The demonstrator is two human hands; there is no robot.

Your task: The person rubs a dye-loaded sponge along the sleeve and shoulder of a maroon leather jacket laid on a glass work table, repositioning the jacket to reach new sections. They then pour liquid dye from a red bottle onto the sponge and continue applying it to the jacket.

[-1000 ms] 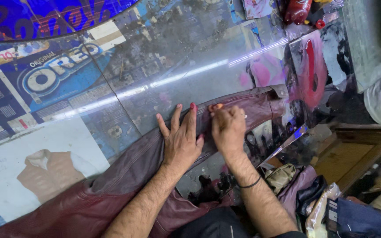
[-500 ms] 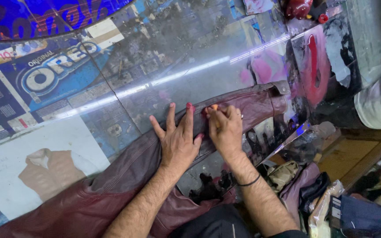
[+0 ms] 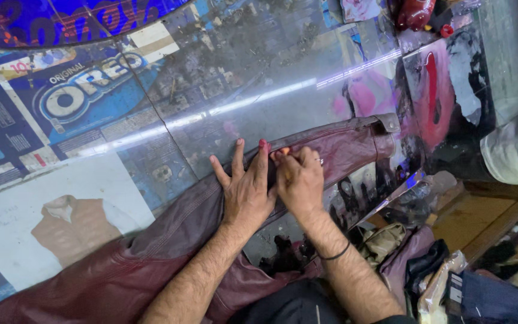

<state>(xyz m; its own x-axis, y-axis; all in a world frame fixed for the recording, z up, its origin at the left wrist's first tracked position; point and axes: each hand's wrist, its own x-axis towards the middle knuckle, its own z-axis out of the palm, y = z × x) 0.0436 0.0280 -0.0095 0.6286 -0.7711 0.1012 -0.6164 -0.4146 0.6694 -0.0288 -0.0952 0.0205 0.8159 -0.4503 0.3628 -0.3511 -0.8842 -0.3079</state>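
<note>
Maroon leather garment (image 3: 151, 252) partly hidden beneath both hands (image 3: 274, 183).

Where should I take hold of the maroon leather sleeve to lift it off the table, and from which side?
Probably at the cuff end of the maroon leather sleeve, coming from the right. It lies flat past the right hand and left hand, which press the middle, and its edge near the table rim is free to pinch.

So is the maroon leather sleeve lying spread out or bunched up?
Spread out: the maroon leather sleeve lies flat along the table, pressed by the left hand and right hand.
</note>
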